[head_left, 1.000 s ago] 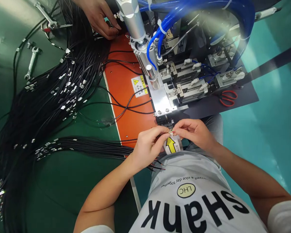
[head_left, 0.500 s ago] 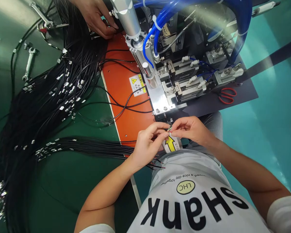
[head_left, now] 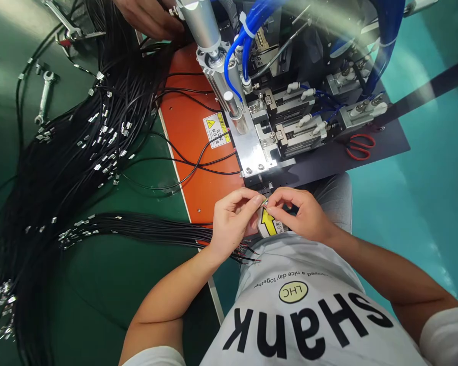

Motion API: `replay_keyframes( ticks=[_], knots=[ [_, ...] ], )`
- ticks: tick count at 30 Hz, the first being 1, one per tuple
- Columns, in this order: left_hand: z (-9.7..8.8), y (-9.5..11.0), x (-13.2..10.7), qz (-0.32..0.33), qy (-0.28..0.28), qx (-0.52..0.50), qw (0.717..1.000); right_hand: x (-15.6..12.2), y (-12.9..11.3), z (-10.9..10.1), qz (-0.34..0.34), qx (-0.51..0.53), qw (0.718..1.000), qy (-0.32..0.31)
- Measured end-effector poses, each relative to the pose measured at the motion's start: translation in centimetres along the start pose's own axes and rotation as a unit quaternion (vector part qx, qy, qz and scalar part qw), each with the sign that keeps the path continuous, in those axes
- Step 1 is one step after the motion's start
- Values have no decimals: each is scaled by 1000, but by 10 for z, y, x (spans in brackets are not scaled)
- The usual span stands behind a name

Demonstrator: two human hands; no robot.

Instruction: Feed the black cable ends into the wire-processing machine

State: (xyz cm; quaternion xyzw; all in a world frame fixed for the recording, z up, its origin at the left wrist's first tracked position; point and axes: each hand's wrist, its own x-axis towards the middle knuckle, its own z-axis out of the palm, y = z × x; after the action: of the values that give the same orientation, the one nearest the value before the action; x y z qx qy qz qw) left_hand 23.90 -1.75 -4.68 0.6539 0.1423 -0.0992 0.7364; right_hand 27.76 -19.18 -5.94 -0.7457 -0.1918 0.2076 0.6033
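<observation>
My left hand [head_left: 232, 219] and my right hand [head_left: 304, 212] meet in front of the machine, each closed in a pinch. Between their fingertips show thin, light-coloured wire ends [head_left: 265, 202]; the fingers cover most of them. Just below lies a white label with a yellow arrow [head_left: 268, 222]. A bundle of black cables [head_left: 148, 229] runs in from the left and passes beneath my left wrist, its stripped ends [head_left: 252, 256] coming out near my shirt.
The machine [head_left: 248, 147] with metal cylinders and blue air hoses [head_left: 248, 30] stands ahead on an orange plate [head_left: 193, 188]. Red-handled scissors [head_left: 361, 147] lie to its right. At left are a large heap of black cables [head_left: 80, 147] and a wrench [head_left: 46, 96]. Another person's hand [head_left: 150, 18] is at the top.
My fingertips have shifted slightly around the wires, and my right hand has lowered a little. The other person's hand has moved up, partly out of the picture.
</observation>
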Motion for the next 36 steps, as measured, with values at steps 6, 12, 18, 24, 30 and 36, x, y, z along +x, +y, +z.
replay_keyframes(
  ticks=[6,12,18,24,30,36],
  knots=[
    [-4,-1,1,-17,-1,3,1000,0,3,3,1,-24,999,25],
    [-8,4,3,-7,-27,44,999,0,1,4,2,-38,998,51],
    [-14,1,6,-60,-61,-37,996,-2,2,6,-4,-18,999,31],
    [-16,2,8,-89,-63,-68,992,-1,2,5,-6,-6,1000,28],
    [-11,4,5,-86,-37,-52,994,-2,1,10,-4,-12,999,49],
    [-7,7,2,-90,-19,-23,995,-3,-3,1,29,-41,998,22]
  ],
)
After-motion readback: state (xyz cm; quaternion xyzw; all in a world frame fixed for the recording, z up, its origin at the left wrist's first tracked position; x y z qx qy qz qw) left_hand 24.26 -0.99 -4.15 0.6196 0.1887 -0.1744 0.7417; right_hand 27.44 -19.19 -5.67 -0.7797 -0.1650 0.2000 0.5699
